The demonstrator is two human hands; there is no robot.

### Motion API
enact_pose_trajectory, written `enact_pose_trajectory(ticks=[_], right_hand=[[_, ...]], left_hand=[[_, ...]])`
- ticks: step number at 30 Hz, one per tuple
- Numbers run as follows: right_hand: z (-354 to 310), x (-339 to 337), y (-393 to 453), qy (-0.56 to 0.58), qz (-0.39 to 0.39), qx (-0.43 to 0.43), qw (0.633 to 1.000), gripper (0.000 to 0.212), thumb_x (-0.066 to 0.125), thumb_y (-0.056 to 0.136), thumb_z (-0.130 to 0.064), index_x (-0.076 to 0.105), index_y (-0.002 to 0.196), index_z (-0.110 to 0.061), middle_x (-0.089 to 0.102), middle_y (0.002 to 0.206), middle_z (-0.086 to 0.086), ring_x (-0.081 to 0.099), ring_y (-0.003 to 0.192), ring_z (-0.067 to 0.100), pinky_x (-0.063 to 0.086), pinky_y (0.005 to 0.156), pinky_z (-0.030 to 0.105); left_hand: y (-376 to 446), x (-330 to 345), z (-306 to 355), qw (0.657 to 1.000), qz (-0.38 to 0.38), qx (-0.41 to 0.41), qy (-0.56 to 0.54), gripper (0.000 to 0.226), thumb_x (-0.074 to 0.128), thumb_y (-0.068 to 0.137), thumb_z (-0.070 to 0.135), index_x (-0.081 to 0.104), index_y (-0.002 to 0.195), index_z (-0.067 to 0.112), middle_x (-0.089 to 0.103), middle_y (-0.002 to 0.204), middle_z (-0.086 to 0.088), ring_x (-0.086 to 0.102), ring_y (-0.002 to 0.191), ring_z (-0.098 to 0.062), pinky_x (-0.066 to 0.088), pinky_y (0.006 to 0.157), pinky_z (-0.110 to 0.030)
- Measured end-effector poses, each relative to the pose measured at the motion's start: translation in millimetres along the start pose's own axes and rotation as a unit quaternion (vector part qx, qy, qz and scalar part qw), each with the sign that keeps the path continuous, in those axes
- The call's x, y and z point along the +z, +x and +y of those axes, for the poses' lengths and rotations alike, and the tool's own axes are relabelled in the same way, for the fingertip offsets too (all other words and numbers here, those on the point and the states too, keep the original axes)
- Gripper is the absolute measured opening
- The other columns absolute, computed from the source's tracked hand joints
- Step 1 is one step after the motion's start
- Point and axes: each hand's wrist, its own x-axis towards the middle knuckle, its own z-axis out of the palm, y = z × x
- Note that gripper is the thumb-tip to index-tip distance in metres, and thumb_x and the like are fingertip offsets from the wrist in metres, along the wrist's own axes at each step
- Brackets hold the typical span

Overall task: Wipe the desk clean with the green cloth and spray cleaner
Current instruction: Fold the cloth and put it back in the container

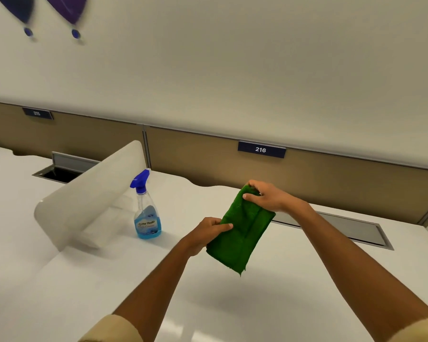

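- The green cloth is folded into a long pad and held up off the white counter, to the right of the spray cleaner bottle and well apart from it.
- Your right hand pinches the cloth's far end between thumb and curled fingers; your left hand grips its near left edge, thumb laid across the top. Both are closed on fabric, and neither is free.
- The first risk, as I judge it: you need a hand for the bottle. Let go with the left and the cloth hangs from the right alone, so the fold could fall open and you would be wiping with a loose rag.
- The bottle stands upright just right of the frosted divider panel, touched by nothing. A quick reach across could knock its blue trigger head and tip it toward the panel.
- I cannot tell which way the nozzle would throw; check before squeezing, or mist may land on the divider instead of the counter.
- A loose corner dangles from the cloth's near end. It could drag and unroll the pad.
- Well to the right of the bottle, a closed cable hatch is set in the counter; liquid pushed that way could seep into its seam.
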Motion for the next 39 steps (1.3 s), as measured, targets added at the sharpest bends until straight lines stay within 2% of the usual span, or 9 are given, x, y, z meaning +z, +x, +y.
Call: enact_pose_trajectory(ticks=[6, 13, 19, 23, 25, 28, 31, 35, 39], right_hand=[[-17, 27, 14, -0.010, 0.013, -0.073, 0.997, 0.022, 0.062, 0.094, -0.035, 0.056, 0.114, -0.028, 0.057, 0.112, -0.005, 0.059, 0.097, 0.019, 0.056, 0.073, 0.026], [-51, 103, 30, -0.061, -0.070, -0.141, 0.986, 0.039, 0.066, 0.086, -0.050, 0.062, 0.118, -0.028, 0.059, 0.114, -0.007, 0.058, 0.098, 0.015, 0.053, 0.081, 0.023], [-83, 153, 61, -0.061, -0.102, -0.112, 0.987, 0.034, 0.058, 0.093, -0.046, 0.069, 0.114, -0.022, 0.065, 0.109, -0.004, 0.059, 0.091, 0.014, 0.049, 0.077, 0.019], [-100, 176, 84, -0.028, -0.050, -0.087, 0.995, 0.022, 0.065, 0.092, -0.034, 0.070, 0.109, -0.021, 0.066, 0.108, -0.003, 0.058, 0.087, 0.011, 0.047, 0.072, 0.014], [-107, 187, 94, 0.000, -0.012, -0.072, 0.997, 0.018, 0.071, 0.088, -0.031, 0.066, 0.105, -0.025, 0.063, 0.109, -0.002, 0.057, 0.092, 0.012, 0.047, 0.073, 0.014], [-116, 201, 107, 0.021, -0.013, -0.026, 0.999, 0.041, 0.077, 0.080, -0.041, 0.055, 0.113, -0.033, 0.055, 0.118, -0.006, 0.054, 0.102, 0.012, 0.045, 0.075, 0.014], [-135, 219, 118, 0.086, -0.068, 0.049, 0.993, 0.056, 0.077, 0.077, -0.050, 0.051, 0.123, -0.029, 0.056, 0.120, -0.006, 0.060, 0.104, 0.013, 0.053, 0.077, 0.019], [-162, 258, 134, 0.224, -0.138, 0.108, 0.959, 0.060, 0.074, 0.082, -0.046, 0.047, 0.130, -0.022, 0.059, 0.123, 0.003, 0.066, 0.104, 0.019, 0.060, 0.081, 0.033], [-198, 300, 157, 0.382, -0.127, 0.121, 0.907, 0.051, 0.073, 0.086, -0.030, 0.046, 0.126, -0.012, 0.063, 0.121, 0.011, 0.070, 0.103, 0.024, 0.060, 0.082, 0.038]], left_hand=[[7, -9, -1, 0.987, 0.088, -0.058, -0.121, 0.015, 0.050, 0.099, 0.027, 0.061, 0.100, 0.017, 0.069, 0.097, -0.006, 0.065, 0.090, -0.021, 0.053, 0.070, -0.032], [1, -59, -22, 0.945, 0.121, -0.113, -0.280, 0.041, 0.026, 0.106, 0.034, 0.061, 0.098, 0.015, 0.067, 0.104, -0.016, 0.065, 0.084, -0.022, 0.057, 0.056, -0.028], [-7, -113, -63, 0.906, 0.098, -0.117, -0.395, 0.048, 0.046, 0.093, 0.051, 0.066, 0.105, 0.008, 0.074, 0.088, -0.013, 0.072, 0.075, -0.026, 0.058, 0.067, -0.036], [-9, -152, -81, 0.934, 0.029, -0.083, -0.345, 0.033, 0.070, 0.082, 0.037, 0.064, 0.105, 0.014, 0.074, 0.091, -0.010, 0.071, 0.082, -0.022, 0.057, 0.080, -0.037], [-12, -181, -89, 0.943, -0.010, -0.060, -0.327, 0.043, 0.078, 0.075, 0.023, 0.060, 0.113, 0.012, 0.072, 0.095, -0.011, 0.070, 0.088, -0.022, 0.058, 0.079, -0.036], [-14, -231, -97, 0.954, -0.079, -0.048, -0.285, 0.065, 0.079, 0.070, 0.017, 0.054, 0.129, 0.007, 0.066, 0.112, -0.016, 0.066, 0.102, -0.029, 0.057, 0.081, -0.037], [-17, -274, -104, 0.959, -0.124, -0.055, -0.248, 0.063, 0.076, 0.074, 0.012, 0.052, 0.131, 0.003, 0.062, 0.121, -0.019, 0.062, 0.110, -0.032, 0.055, 0.086, -0.040], [-21, -331, -102, 0.968, -0.150, -0.055, -0.194, 0.043, 0.067, 0.081, 0.004, 0.058, 0.123, 0.004, 0.066, 0.115, -0.017, 0.065, 0.105, -0.031, 0.057, 0.082, -0.038], [-19, -394, -99, 0.976, -0.142, -0.061, -0.152, 0.042, 0.070, 0.080, 0.000, 0.059, 0.120, 0.001, 0.067, 0.115, -0.018, 0.065, 0.105, -0.033, 0.057, 0.082, -0.039]])
